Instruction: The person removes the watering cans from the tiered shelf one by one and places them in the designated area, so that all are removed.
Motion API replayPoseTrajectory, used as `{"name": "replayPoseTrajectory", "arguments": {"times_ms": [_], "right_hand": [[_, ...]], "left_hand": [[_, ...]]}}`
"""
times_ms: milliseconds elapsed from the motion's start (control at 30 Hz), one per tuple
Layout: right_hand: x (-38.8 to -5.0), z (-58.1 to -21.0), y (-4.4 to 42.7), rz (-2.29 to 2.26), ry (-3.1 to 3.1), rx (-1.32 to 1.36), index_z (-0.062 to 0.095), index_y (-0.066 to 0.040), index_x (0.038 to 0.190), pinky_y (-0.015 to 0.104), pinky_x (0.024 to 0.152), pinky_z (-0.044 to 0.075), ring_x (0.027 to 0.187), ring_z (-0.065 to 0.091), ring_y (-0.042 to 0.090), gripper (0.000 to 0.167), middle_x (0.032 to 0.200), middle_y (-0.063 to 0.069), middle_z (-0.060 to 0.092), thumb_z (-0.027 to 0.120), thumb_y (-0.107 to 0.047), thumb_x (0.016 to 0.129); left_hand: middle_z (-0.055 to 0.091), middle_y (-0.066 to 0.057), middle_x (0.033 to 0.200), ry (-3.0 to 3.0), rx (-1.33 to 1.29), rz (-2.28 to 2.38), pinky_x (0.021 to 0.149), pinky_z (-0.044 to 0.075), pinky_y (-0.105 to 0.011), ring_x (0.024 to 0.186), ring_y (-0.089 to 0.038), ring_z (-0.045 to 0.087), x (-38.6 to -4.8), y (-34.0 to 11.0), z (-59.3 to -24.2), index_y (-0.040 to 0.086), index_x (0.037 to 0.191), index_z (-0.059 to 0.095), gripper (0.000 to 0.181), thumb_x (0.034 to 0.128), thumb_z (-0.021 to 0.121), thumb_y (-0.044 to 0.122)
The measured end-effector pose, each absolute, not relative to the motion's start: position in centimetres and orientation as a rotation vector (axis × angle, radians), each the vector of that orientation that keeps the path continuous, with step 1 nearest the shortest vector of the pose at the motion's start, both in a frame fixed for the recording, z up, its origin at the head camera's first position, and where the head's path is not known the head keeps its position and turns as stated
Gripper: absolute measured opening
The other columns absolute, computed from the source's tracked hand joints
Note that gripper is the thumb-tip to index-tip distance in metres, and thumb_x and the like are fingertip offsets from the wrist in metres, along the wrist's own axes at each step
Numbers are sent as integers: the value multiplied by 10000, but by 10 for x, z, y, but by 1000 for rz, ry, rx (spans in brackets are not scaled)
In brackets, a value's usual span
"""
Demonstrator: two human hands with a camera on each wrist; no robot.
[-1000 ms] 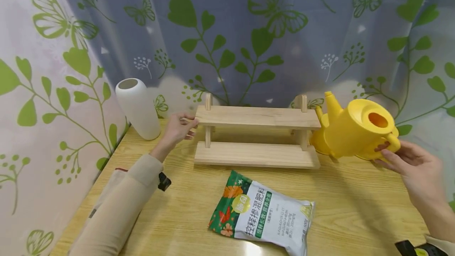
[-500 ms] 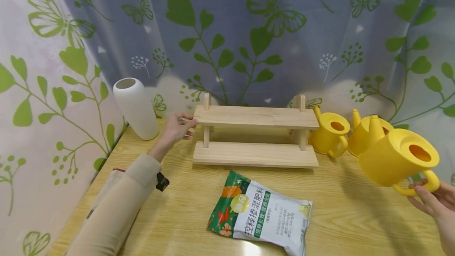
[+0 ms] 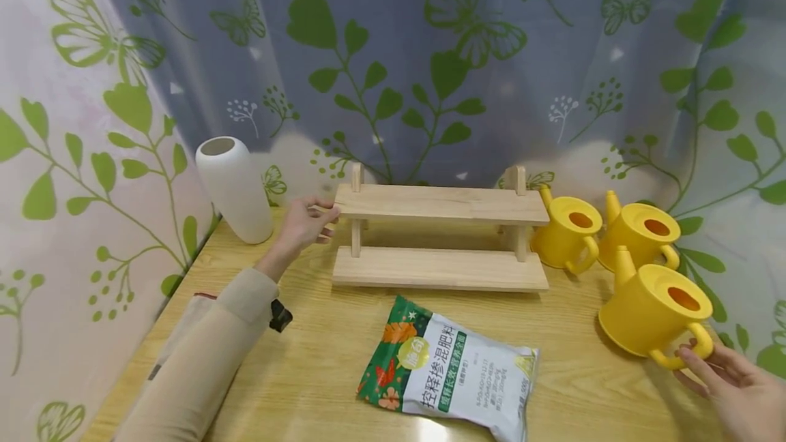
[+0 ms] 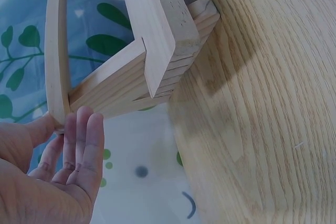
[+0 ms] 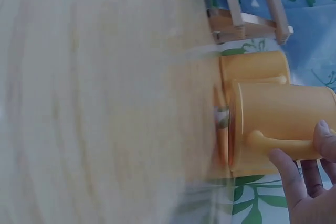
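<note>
A two-tier wooden shelf [image 3: 442, 204] stands on the table. My left hand [image 3: 302, 229] pinches the left end of its upper board; in the left wrist view, the thumb and fingertips of that hand [image 4: 63, 177] meet at the board's end. On the right, my right hand [image 3: 739, 380] grips the handle of a yellow watering can [image 3: 647, 312]. The right wrist view shows the thumb and fingers about the handle of this can [image 5: 283, 114]. Whether its base touches the table is hard to tell. Two more yellow watering cans, one [image 3: 561, 230] by the shelf and another [image 3: 635, 234], stand behind it.
A printed fertilizer bag [image 3: 473, 367] lies in front of the shelf. At the back left stands a white vase [image 3: 236, 189]. A folded grey cloth [image 3: 190, 322] lies partly under the left sleeve. Behind the wooden table [image 3: 307, 360] hangs a patterned curtain [image 3: 393, 53].
My right hand has carried the watering can rightward, away from the shelf, then lower and nearer, uncovering the two cans behind. My left hand has stayed on the shelf's end.
</note>
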State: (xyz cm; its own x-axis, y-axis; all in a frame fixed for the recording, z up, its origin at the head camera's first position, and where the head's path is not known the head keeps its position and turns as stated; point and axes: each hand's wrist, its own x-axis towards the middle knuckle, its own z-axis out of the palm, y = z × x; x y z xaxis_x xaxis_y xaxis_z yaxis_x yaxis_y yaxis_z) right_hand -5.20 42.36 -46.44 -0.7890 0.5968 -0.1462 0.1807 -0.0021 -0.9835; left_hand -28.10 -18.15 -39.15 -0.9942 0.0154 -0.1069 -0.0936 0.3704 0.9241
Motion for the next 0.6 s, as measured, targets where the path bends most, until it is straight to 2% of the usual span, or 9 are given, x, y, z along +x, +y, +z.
{"name": "replayPoseTrajectory", "arguments": {"times_ms": [100, 233, 600], "right_hand": [[-55, -467, 424, 1814, -1987, -864, 766, -324, 1087, 146, 553, 598, 687, 676, -130, 194, 811, -309, 693, 778, -187, 950], [-56, -469, 424, 1805, -1990, -887, 770, -315, 1051, 163, 572, 613, 681, 686, -106, 191, 793, -282, 698, 785, -158, 943], [-63, -474, 426, 1927, -1973, -801, 793, -285, 980, 192, 608, 635, 705, 728, -65, 165, 799, -231, 742, 833, -141, 911]], "left_hand": [[767, -187, 1131, 2516, -72, 1715, 660, 667, -304, 624, -78, 705, -281, -182, -393, -8, 1357, 617, 378, 1070, 651, 235], [766, -161, 1096, 2514, -74, 1720, 617, 645, -259, 620, -79, 703, -281, -181, -392, -7, 1359, 615, 376, 1073, 647, 235], [747, -230, 1186, 2522, -69, 1716, 606, 634, -229, 625, -73, 700, -277, -179, -390, -15, 1363, 611, 378, 1078, 635, 233]]}}
